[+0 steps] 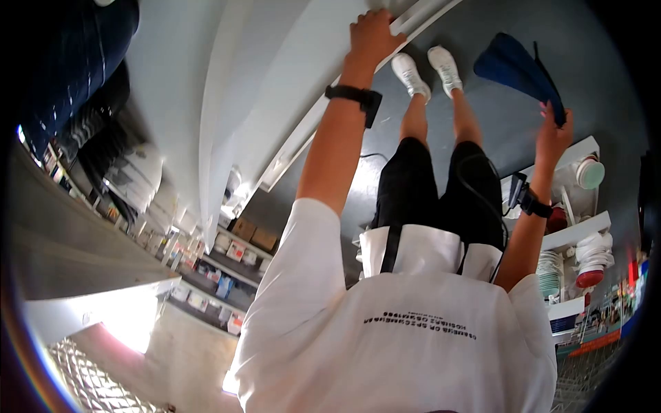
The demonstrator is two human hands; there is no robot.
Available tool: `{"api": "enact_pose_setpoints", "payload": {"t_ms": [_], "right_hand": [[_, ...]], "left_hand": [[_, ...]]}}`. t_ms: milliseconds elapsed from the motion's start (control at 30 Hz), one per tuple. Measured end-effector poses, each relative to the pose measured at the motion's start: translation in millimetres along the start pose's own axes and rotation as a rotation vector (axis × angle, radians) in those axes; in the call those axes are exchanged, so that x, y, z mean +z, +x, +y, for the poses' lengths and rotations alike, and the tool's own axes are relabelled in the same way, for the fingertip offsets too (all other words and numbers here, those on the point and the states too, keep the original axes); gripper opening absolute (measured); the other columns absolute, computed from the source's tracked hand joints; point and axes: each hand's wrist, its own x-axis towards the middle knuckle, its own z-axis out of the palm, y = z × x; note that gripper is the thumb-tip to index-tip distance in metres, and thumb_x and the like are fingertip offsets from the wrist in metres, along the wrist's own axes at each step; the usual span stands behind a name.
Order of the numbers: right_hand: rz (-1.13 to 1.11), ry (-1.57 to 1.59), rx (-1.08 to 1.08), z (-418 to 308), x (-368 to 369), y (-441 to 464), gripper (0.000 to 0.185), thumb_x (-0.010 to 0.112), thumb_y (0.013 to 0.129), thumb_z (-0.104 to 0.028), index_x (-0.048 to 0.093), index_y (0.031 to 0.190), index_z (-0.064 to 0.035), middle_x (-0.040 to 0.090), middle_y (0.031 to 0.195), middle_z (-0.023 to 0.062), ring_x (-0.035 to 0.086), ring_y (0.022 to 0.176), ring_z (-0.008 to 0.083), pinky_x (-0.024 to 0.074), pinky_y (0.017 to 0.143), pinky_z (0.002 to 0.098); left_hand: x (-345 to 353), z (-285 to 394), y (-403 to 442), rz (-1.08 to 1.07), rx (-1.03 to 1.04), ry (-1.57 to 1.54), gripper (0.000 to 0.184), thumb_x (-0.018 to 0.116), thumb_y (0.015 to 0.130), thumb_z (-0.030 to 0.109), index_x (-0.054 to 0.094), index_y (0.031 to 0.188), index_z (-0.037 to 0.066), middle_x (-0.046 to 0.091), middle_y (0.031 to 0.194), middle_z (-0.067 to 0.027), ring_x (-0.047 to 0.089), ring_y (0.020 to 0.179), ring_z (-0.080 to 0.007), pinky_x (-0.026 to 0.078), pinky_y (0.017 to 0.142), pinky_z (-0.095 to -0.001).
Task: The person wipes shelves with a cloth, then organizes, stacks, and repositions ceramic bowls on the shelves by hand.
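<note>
My left hand (374, 36) rests on the edge of a white shelf (418, 17) at the upper middle, thumb out to the side and fingers apart. Its fingertips are partly hidden. On the right, my right hand (553, 138) is closed round the narrow end of a dark blue cloth (513, 63). The cloth hangs out and widens toward the upper left, with a thin black strip along one side. Whether it is a rag or a small fabric bag, I cannot tell.
A white rack (582, 227) with stacked bowls and plates (592, 255) stands close by my right forearm. Big pale panels (268, 62) rise on the left. Farther off are shelves (231, 265) with boxes. Grey floor (482, 131) lies under my white shoes (412, 74).
</note>
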Motion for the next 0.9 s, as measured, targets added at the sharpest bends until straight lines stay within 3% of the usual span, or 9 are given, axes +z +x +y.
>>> {"api": "enact_pose_setpoints", "payload": {"t_ms": [100,133,200,300,400,467,667,800,900], "right_hand": [[-0.015,-0.036,-0.008,7.5,1.0,1.6,0.025,0.06,0.097,-0.023,0.057,0.096,0.0016,0.07,0.092,0.0157,0.069,0.087,0.0198,0.0531,0.083,0.0299],[-0.012,-0.035,-0.009,5.6,2.5,3.4,0.025,0.06,0.097,-0.023,0.057,0.096,0.0016,0.07,0.092,0.0157,0.069,0.087,0.0198,0.0531,0.083,0.0299],[0.035,0.046,-0.069,0.9,3.5,3.2,0.023,0.062,0.095,-0.023,0.056,0.09,-0.0012,0.065,0.079,0.009,0.067,0.076,0.0152,0.0503,0.07,0.0271],[0.006,-0.123,-0.143,8.8,-1.6,8.1,0.023,0.062,0.095,-0.022,0.055,0.09,-0.001,0.064,0.076,0.0086,0.063,0.071,0.0132,0.0472,0.065,0.0258],[-0.014,-0.093,-0.148,4.2,-1.3,12.2,0.023,0.062,0.095,-0.022,0.055,0.089,-0.001,0.064,0.075,0.0084,0.06,0.067,0.0123,0.0435,0.061,0.0249],[-0.007,-0.065,-0.14,-2.6,-3.3,14.6,0.022,0.062,0.095,-0.021,0.054,0.088,-0.0008,0.064,0.075,0.0088,0.06,0.067,0.0126,0.0433,0.061,0.0251],[0.005,-0.053,-0.136,-1.4,-12.3,25.4,0.021,0.063,0.093,-0.018,0.054,0.087,0.0004,0.064,0.076,0.0108,0.06,0.068,0.0129,0.0442,0.062,0.0263],[0.026,-0.035,-0.178,6.9,-11.0,27.2,0.021,0.063,0.093,-0.018,0.054,0.088,0.0005,0.063,0.075,0.0108,0.056,0.064,0.0133,0.0435,0.061,0.0263],[0.018,-0.037,-0.166,7.3,-8.4,25.7,0.021,0.063,0.094,-0.018,0.054,0.088,0.0003,0.061,0.073,0.0103,0.053,0.061,0.0146,0.0428,0.06,0.0267]], "left_hand": [[0.5,-3.1,-0.6,0.095,-0.006,-0.064,0.045,0.076,0.069,0.037,0.065,0.105,0.013,0.063,0.104,-0.0103,0.059,0.101,-0.0332,0.048,0.084,-0.047],[-2.8,-6.1,-3.8,0.021,-0.019,-0.1,0.048,0.075,0.071,0.037,0.064,0.112,0.015,0.062,0.108,-0.0117,0.058,0.102,-0.0335,0.048,0.087,-0.0464],[-7.0,-16.9,-11.4,-0.058,-0.031,-0.141,0.052,0.074,0.073,0.036,0.062,0.12,0.016,0.061,0.111,-0.0131,0.057,0.103,-0.0339,0.048,0.09,-0.0458],[-13.8,-42.8,-8.8,-0.037,0.184,-0.107,0.054,0.071,0.076,0.025,0.06,0.129,0.025,0.058,0.116,-0.012,0.054,0.108,-0.0313,0.046,0.095,-0.0464],[-31.6,-56.6,4.9,-0.212,0.305,0.114,0.057,0.063,0.081,0.011,0.057,0.134,0.032,0.055,0.115,-0.0088,0.051,0.109,-0.0269,0.045,0.095,-0.045],[-48.1,-50.6,17.2,-0.2,0.48,0.401,0.054,0.056,0.087,0.003,0.061,0.127,0.039,0.059,0.107,-0.0037,0.055,0.102,-0.0238,0.049,0.081,-0.0347],[-59.6,-41.8,26.0,-0.213,0.646,0.512,0.035,0.064,0.087,0.022,0.066,0.121,0.03,0.056,0.102,0.0015,0.053,0.1,-0.0177,0.048,0.085,-0.0329],[-51.7,-44.7,27.7,-0.1,0.69,0.471,0.026,0.064,0.087,0.017,0.07,0.11,0.027,0.056,0.099,0.0014,0.054,0.099,-0.0172,0.048,0.085,-0.0326],[-54.4,-31.9,31.4,-0.151,0.703,0.461,0.018,0.063,0.085,0.013,0.071,0.099,0.02,0.057,0.1,0.0027,0.054,0.1,-0.0167,0.047,0.086,-0.032]]}}
